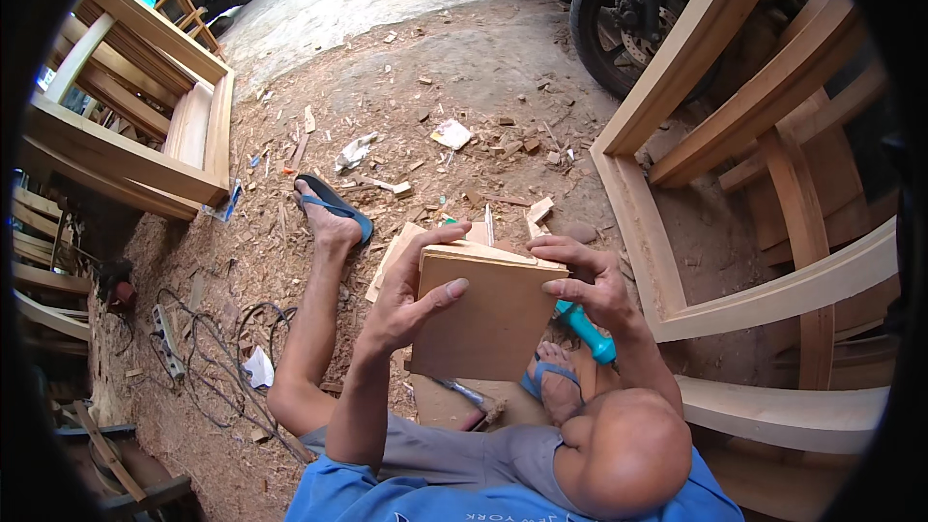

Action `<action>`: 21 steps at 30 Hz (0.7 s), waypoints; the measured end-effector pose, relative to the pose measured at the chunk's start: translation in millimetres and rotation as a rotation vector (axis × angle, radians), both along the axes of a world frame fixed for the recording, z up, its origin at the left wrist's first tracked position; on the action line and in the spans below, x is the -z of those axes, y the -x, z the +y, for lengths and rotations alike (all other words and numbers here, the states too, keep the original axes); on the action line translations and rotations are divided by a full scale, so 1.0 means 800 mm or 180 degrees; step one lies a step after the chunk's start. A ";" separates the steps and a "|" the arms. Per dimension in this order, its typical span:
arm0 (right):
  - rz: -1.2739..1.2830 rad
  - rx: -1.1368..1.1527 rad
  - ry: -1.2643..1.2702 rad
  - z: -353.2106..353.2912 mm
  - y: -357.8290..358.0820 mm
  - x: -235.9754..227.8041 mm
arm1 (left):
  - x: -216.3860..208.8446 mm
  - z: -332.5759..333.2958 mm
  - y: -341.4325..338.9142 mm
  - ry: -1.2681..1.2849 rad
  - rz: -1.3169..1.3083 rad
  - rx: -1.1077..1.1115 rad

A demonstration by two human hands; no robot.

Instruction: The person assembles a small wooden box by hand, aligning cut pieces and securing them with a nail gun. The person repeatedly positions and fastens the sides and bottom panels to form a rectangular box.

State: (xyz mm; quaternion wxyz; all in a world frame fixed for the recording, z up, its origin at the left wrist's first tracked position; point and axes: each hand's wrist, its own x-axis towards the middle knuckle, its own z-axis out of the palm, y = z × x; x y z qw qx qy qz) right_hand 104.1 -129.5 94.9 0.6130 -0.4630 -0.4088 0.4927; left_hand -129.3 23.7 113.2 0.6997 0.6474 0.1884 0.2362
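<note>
A stack of thin square plywood pieces (489,324) is held up in front of me, its broad brown face toward me and layered edges showing along the top. My left hand (411,295) grips its left side, thumb on the near face and fingers over the top edge. At the upper right corner, my right hand (592,280) is closed on the same stack, thumb on the near face. Below the stack lies a hammer (474,396), partly hidden. A teal tool or handle (586,333), its kind unclear, is just under my right hand.
Wooden frames stand at the left (220,126) and right (667,280). Wood chips and offcuts cover the ground. A power strip (167,340) and dark cables (232,367) lie at the left. Parked motorbikes stand beyond, one front wheel (604,29) at the upper right.
</note>
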 end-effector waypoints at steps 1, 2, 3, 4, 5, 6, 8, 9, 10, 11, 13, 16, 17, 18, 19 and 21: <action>-0.0014 0.0002 -0.0004 0.001 0.000 0.000 | 0.002 -0.001 -0.001 -0.0034 -0.0048 -0.0051; 0.0019 0.0005 -0.0035 0.002 0.000 -0.001 | 0.004 -0.001 -0.002 -0.0078 -0.0112 -0.0085; -0.0001 0.0010 -0.0008 0.002 0.000 -0.001 | 0.005 0.000 -0.003 -0.0033 -0.0124 -0.0093; 0.0021 0.0011 -0.0009 0.002 0.000 -0.001 | 0.007 0.001 -0.004 0.0001 -0.0157 -0.0088; 0.0040 0.0010 -0.0010 0.002 0.000 0.000 | 0.009 0.002 -0.005 -0.0002 -0.0220 -0.0092; 0.0011 -0.0002 0.0037 0.002 0.000 0.000 | 0.011 0.001 -0.006 0.0171 -0.0199 -0.0110; -0.0038 -0.0012 0.0140 0.001 -0.002 0.002 | 0.016 -0.003 -0.009 0.0417 -0.0235 -0.0141; -0.0068 -0.0008 0.0159 0.001 -0.003 0.004 | 0.018 -0.005 -0.011 0.0411 -0.0179 -0.0181; -0.0103 -0.0003 0.0175 0.002 -0.004 0.006 | 0.019 -0.005 -0.013 0.0366 -0.0163 -0.0214; -0.0141 0.0005 0.0200 0.002 -0.005 0.007 | 0.021 -0.008 -0.016 0.0330 -0.0145 -0.0254; -0.0061 0.0034 0.0221 0.000 -0.005 0.013 | 0.025 -0.013 -0.020 0.0373 -0.0192 -0.0284; -0.0010 0.0057 0.0348 -0.010 -0.008 0.025 | 0.036 -0.027 -0.024 0.0403 -0.0196 -0.0362; 0.0105 0.0059 0.0465 -0.016 -0.007 0.031 | 0.043 -0.034 -0.025 0.0391 -0.0175 -0.0402; 0.0200 0.0082 0.0577 -0.023 -0.006 0.039 | 0.049 -0.041 -0.022 0.0703 -0.0143 -0.0363; 0.0281 0.0102 0.0673 -0.031 -0.003 0.047 | 0.058 -0.048 -0.019 0.0787 -0.0057 -0.0337; 0.0324 0.0014 0.0893 -0.047 0.001 0.067 | 0.078 -0.064 -0.009 0.0873 0.0082 -0.0297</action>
